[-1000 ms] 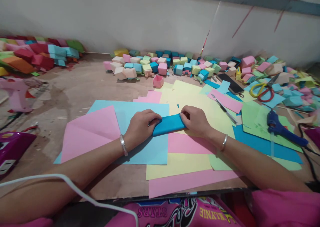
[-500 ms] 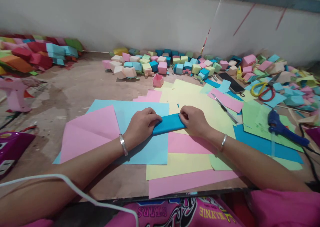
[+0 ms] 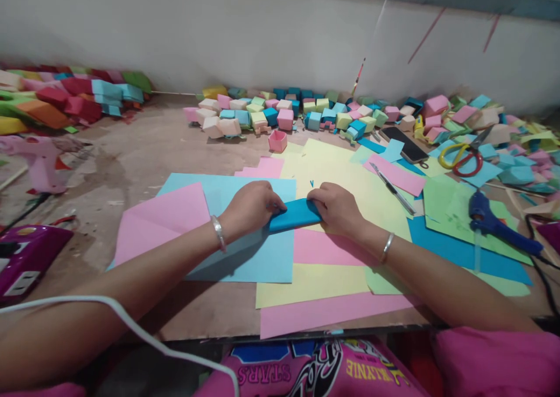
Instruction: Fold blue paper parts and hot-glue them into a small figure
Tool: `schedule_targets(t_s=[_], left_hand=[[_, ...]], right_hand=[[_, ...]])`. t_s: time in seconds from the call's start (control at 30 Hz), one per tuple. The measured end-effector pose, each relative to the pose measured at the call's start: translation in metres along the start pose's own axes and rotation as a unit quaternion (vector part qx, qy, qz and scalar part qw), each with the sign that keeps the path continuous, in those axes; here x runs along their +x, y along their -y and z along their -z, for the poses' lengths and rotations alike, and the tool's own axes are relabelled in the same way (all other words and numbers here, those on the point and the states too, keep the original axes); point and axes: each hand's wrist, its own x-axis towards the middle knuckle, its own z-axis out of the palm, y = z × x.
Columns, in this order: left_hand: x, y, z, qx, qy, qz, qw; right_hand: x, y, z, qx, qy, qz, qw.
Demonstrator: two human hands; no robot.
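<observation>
Over the right edge of the light-blue sheet (image 3: 258, 263), I've got both hands on the folded blue paper (image 3: 295, 215): left hand (image 3: 254, 207) pinched on its left end, right hand (image 3: 339, 207) with thumb and fingers closed on the right end. It lies slightly tilted, right end a touch further from me; can't tell if its underside touches the sheets below. Risks, my read: uneven pull between hands skews the fold or creases it off-line; pressing on loose overlapping paper could let the stack slide, taking the yellow sheet (image 3: 326, 164) along. Small blue scrap (image 3: 312, 183) sits just beyond the right hand, easy to drag under. Craft knife (image 3: 392, 188) is near on the right; a wide outward sweep could catch it. Blue glue gun (image 3: 503, 225) further right, its cord could snag a sleeve. White cable (image 3: 131, 327) crosses in front of the left forearm, could hook if I lift that arm. Edges: counter (image 3: 166, 146) front edge runs close below the papers, so little room toward me. Far side, the pink paper box (image 3: 277, 141) and the row of paper boxes (image 3: 312, 120) cap forward travel. Best room is far left, bare wood short of the pink glue gun (image 3: 41, 164).
</observation>
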Motion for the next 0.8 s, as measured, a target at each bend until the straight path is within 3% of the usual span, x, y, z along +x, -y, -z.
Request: schedule_targets(t_s=[0.1,0.23,0.37,0.5,0.63,0.8], left_hand=[[0.008,-0.012,0.006,0.066,0.041,-0.048,0.996],[0.024,-0.024,0.010,0.069,0.120,-0.067,0.988],[0.034,-0.029,0.003,0.089,0.114,-0.047,0.988],[0.019,-0.029,-0.010,0.116,0.083,-0.037,0.989],[0.003,-0.023,-0.014,0.150,0.057,-0.096,0.982],[0.004,-0.012,-0.009,0.125,0.096,-0.138,0.978]], right_hand=[[0.000,0.001,-0.001,-0.027,0.000,-0.007,1.000],[0.000,0.002,-0.002,-0.036,-0.007,-0.008,0.999],[-0.001,0.001,-0.004,-0.043,-0.012,-0.014,0.999],[-0.002,-0.001,-0.005,-0.041,-0.012,-0.007,0.999],[-0.003,-0.002,-0.004,-0.028,-0.012,-0.011,0.999],[-0.003,-0.001,-0.003,-0.034,-0.003,-0.019,0.999]])
